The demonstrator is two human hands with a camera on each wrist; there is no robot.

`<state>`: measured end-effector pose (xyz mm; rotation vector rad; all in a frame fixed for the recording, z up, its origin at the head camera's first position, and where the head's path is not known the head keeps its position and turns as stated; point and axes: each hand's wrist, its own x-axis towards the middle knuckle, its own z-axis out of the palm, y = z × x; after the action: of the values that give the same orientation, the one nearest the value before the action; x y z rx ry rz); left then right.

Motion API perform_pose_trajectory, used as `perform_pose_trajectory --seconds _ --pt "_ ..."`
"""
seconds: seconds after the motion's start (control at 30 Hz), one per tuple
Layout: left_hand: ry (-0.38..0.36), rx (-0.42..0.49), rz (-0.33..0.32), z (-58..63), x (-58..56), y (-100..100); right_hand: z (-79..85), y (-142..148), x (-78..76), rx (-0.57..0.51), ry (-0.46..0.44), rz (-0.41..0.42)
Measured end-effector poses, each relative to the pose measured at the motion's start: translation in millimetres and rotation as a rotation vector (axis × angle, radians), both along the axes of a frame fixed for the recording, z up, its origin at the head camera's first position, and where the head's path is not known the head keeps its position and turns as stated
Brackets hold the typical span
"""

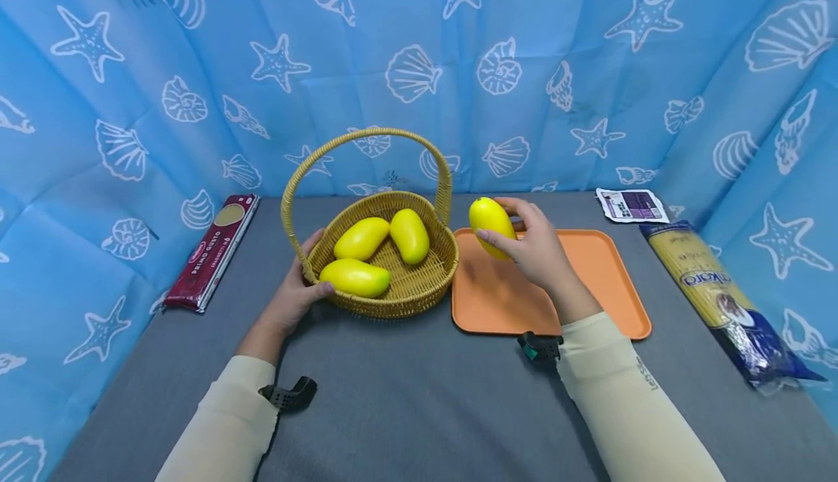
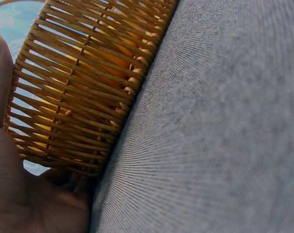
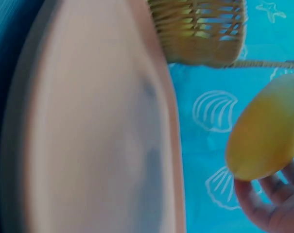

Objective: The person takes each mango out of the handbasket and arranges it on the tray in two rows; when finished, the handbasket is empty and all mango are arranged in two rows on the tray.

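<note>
The right hand [image 1: 538,248] holds a yellow mango [image 1: 489,222] between thumb and fingers, raised above the left part of an orange tray [image 1: 592,271]. In the right wrist view, fingertips press against one end of the same mango [image 3: 266,131]. My left hand [image 1: 294,294] grips the left side of a wicker basket [image 1: 399,309], its thumb at the rim. Inside the basket lie three more mangoes [image 1: 361,238], one of them [image 1: 356,278] close to that thumb. The left wrist view shows the woven wall [image 2: 78,87] beside the hand, with yellow showing through the gaps.
A red spaghetti packet [image 1: 216,253] lies at the left. To the right are a yellow and blue pasta bag [image 1: 727,300] and a small white and purple packet [image 1: 631,206]. The basket's tall handle [image 1: 366,133] arches up before a blue shell-patterned curtain [image 1: 366,53].
</note>
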<state>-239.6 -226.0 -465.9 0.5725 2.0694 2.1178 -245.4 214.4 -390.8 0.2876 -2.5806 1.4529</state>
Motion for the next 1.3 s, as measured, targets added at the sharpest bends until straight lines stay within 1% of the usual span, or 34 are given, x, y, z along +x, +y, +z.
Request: perform_pose_trajectory --seconds 0.1,0.27,0.37,0.5,0.57,0.67,0.83,0.93,1.0,1.07,1.23,1.3 --pt "-0.008 0.001 0.005 0.3 0.7 -0.2 -3.9 5.2 -4.0 0.082 -0.093 -0.011" --pt "-0.008 -0.001 0.004 0.6 0.4 0.0 -6.7 12.6 -7.4 0.268 -0.241 -0.003" --pt "-0.005 0.010 -0.001 0.5 0.0 0.1 -8.5 14.8 -8.9 0.345 -0.283 -0.019" --pt "0.000 0.024 -0.008 -0.8 -0.4 -0.4 -10.4 15.4 -9.1 0.403 -0.335 -0.042" --pt "-0.002 0.025 -0.008 -1.5 -0.5 -0.6 -9.7 15.4 -8.4 0.413 -0.373 -0.043" --pt "-0.004 0.027 -0.009 -1.8 -0.4 -0.5 -5.5 16.1 -5.6 0.401 -0.416 -0.007" --pt "-0.006 0.012 -0.001 -0.6 0.2 -0.2 3.3 18.8 0.7 0.368 -0.447 0.109" --pt "-0.002 0.009 0.000 -0.6 0.1 -0.2 7.1 20.7 3.0 0.366 -0.471 0.157" --pt "0.001 0.012 -0.003 -0.5 -0.1 -0.2 7.6 21.6 3.3 0.361 -0.485 0.155" --pt "0.003 0.011 -0.004 -0.9 -0.4 -0.4 5.6 21.4 2.1 0.344 -0.484 0.129" --pt "0.000 0.008 -0.002 -1.3 -0.5 -0.5 -3.9 17.2 -3.5 0.313 -0.421 0.028" --pt "-0.002 0.010 -0.003 -0.7 -0.3 -0.1 -6.4 16.5 -4.9 0.313 -0.402 0.012"
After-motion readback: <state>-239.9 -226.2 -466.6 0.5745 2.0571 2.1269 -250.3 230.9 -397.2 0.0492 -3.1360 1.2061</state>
